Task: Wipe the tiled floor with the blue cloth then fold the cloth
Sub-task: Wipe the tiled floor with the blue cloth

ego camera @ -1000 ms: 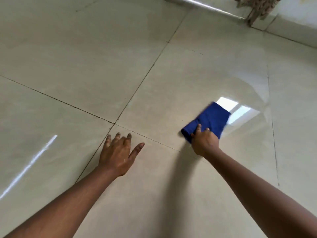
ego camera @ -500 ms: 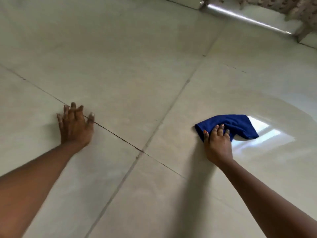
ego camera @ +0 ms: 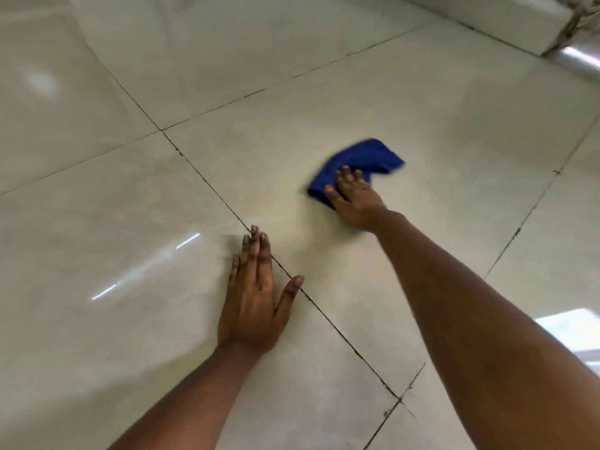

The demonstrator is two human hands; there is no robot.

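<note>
A bunched blue cloth [ego camera: 363, 160] lies on the glossy beige tiled floor [ego camera: 341, 92], right of centre. My right hand [ego camera: 355, 198] presses flat on the cloth's near edge, fingers spread over the fabric, arm stretched out from the lower right. My left hand [ego camera: 255, 297] rests palm down on the floor nearer to me, fingers straight and thumb apart, across a dark grout line [ego camera: 201, 177]. It holds nothing. The cloth looks motion-blurred at its right end.
Dark grout lines cross the floor in a grid. A white wall base or step [ego camera: 506, 17] runs along the top right, with a shiny metal strip [ego camera: 578, 58] beside it. Window glare [ego camera: 574, 332] shows on the tile at the right edge.
The view has swung round. My right hand has slid the cloth across the tile. My left hand has shifted to a spot nearer the cloth, flat on a grout line.
</note>
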